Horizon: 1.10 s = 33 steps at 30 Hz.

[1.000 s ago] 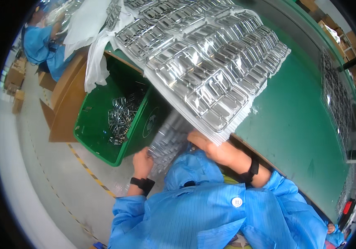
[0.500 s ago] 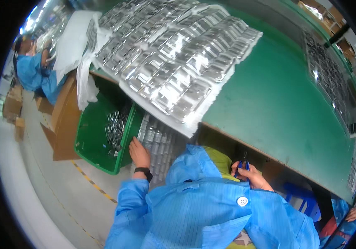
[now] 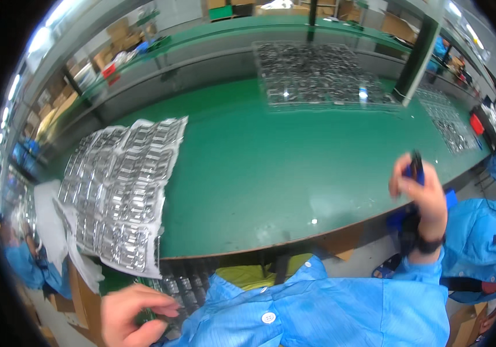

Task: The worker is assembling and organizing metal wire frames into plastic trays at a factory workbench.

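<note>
Head view: half a second ago my left hand (image 3: 135,315) pressed the tray stack under the worktop (image 3: 294,168) edge, and my right hand (image 3: 421,194) sat low at my side. Now the left has come off the trays (image 3: 181,286) at 7 o'clock, fingers loosely curled and holding nothing. The right has risen to 3 o'clock, clenched round a dark tool (image 3: 417,165). So I judge the trays set down and the tool coming into play. The tool's long axis stands near upright, its tip pointing toward 12 o'clock. The silver tray sheet (image 3: 117,191) lies at 9 o'clock, overhanging the edge.
</note>
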### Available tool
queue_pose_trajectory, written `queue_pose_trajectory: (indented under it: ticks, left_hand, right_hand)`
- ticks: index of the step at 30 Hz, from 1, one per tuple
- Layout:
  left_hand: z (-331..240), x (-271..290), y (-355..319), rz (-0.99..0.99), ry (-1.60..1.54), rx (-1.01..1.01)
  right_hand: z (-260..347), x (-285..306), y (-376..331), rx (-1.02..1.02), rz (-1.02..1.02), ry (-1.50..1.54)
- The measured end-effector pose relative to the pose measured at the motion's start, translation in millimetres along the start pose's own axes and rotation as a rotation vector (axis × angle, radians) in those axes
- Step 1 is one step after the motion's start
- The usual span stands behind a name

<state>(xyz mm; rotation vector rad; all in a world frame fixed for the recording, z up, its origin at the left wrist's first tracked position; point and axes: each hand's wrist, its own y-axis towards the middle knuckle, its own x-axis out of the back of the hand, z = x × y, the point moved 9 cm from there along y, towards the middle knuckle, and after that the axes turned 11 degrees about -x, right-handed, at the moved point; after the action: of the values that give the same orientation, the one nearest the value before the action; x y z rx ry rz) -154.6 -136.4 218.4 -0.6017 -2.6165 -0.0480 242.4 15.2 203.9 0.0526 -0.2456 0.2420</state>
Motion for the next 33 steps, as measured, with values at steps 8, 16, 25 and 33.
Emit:
queue_pose_trajectory:
  ticks: [8, 16, 25, 33]
  left_hand:
    - [-132, 18, 300, -0.072, 0.189, -0.447]
    - [138, 107, 529, -0.422, 0.171, 0.113]
    - [166, 78, 606, -0.554, 0.289, 0.158]
    - [197, 85, 622, -0.406, -0.357, 0.096]
  right_hand:
    - [-83, 264, 174, -0.332, -0.743, -0.971]
    - [-158, 276, 218, -0.613, -0.802, -0.953]
    - [-198, 328, 225, -0.524, -0.9, -0.751]
    - [-186, 312, 231, -0.49, -0.628, -0.209]
